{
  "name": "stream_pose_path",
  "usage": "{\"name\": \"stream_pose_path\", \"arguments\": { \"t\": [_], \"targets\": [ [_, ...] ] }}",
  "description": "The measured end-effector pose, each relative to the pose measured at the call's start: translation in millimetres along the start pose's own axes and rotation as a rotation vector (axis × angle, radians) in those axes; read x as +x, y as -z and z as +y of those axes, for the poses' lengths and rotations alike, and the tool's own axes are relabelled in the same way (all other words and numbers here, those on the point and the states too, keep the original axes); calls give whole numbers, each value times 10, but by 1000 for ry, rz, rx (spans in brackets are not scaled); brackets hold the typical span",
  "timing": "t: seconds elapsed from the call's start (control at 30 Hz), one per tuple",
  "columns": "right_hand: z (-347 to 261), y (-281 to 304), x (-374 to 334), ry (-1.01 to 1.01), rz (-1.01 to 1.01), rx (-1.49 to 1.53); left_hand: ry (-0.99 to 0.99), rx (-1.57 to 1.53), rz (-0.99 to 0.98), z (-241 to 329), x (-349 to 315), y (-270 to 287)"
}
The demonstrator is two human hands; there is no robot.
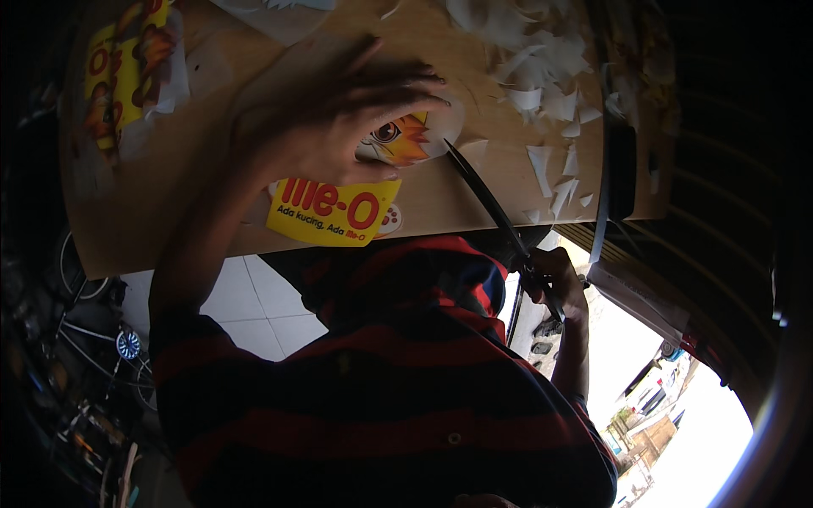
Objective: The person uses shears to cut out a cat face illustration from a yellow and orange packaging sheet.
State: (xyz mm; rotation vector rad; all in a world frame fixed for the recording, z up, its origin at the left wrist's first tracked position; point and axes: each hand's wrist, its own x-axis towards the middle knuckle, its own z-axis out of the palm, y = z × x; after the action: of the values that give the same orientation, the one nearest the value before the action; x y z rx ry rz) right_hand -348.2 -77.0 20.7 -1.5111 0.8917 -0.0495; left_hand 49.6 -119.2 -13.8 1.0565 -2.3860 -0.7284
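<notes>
My left hand (347,123) is spread over a printed sticker sheet (322,212) on the wooden table. Its fingers are apart, with the thumb below and the other fingers above an orange cartoon cat's face (402,140). A yellow panel with red lettering shows under my wrist, reaching the table's near edge. Pale backing paper (453,118) surrounds the face. My right hand (555,284), at the near right edge, is closed around long dark scissors (483,190). Their tip points up and left, at the backing paper's right side. Shadow partly hides the handles and the grip.
White paper offcuts (550,76) are heaped at the far right of the table (500,203). More yellow printed stickers (127,76) lie at the far left. A dark oblong thing (622,169) is by the right edge. A bicycle (102,334) stands in shadow at lower left.
</notes>
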Motion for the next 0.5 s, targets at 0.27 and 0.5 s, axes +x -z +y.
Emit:
{"name": "stream_pose_path", "arguments": {
  "t": [0.27,0.5],
  "targets": [
    [-32,-217,204,67,-43,113,-16,6,-11,-3,6,26],
    [47,-225,256,50,-60,136,-13,66,-37,-13,-10,15]
  ]
}}
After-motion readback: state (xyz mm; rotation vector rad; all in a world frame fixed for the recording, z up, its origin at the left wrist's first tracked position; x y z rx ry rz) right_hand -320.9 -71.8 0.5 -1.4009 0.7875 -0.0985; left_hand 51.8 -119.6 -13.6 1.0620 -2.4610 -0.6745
